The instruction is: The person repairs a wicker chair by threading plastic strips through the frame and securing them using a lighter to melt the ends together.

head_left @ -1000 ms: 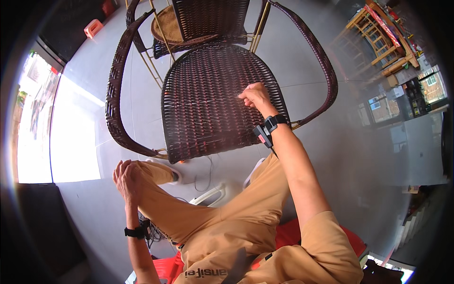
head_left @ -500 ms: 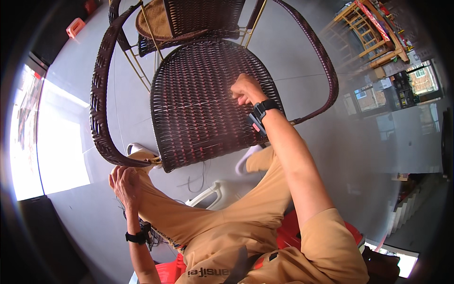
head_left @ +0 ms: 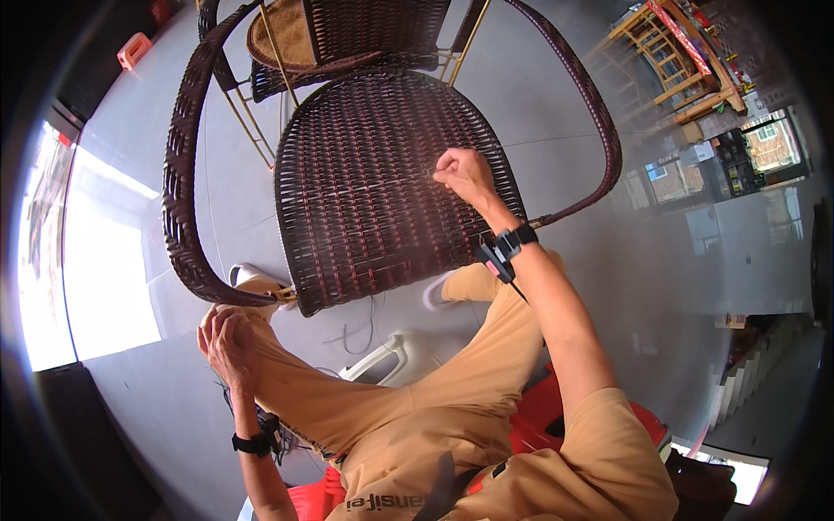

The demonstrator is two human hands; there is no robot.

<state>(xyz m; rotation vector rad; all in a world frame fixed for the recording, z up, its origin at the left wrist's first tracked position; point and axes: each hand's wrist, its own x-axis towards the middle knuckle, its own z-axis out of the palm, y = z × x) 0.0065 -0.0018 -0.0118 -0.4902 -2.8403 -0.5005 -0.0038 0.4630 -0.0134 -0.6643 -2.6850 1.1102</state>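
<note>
A dark brown woven chair (head_left: 373, 208), its weave flecked with red, stands right in front of me. Over the right part of its seat hovers my right hand (head_left: 466, 177), fingers curled and thumb pressed to them in a pinch. Whatever might be between those fingertips is too small to see, and I cannot tell whether they touch the weave. My left hand (head_left: 228, 345) lies draped over my left knee with its fingers stretched, close under the chair's left armrest (head_left: 181, 200). Each wrist wears a black strap with a small device.
Behind the woven chair is another one with a round tan cushion (head_left: 282, 39). A white plastic jug (head_left: 404, 360) and a loose dark cord (head_left: 360, 334) lie on the floor between my legs. A wooden frame (head_left: 673, 65) stands far right, a small red stool (head_left: 135, 50) far left.
My right hand has come slightly nearer and to the right, and its wrist has turned. My right leg has shifted a little. The left hand stays on the knee.
</note>
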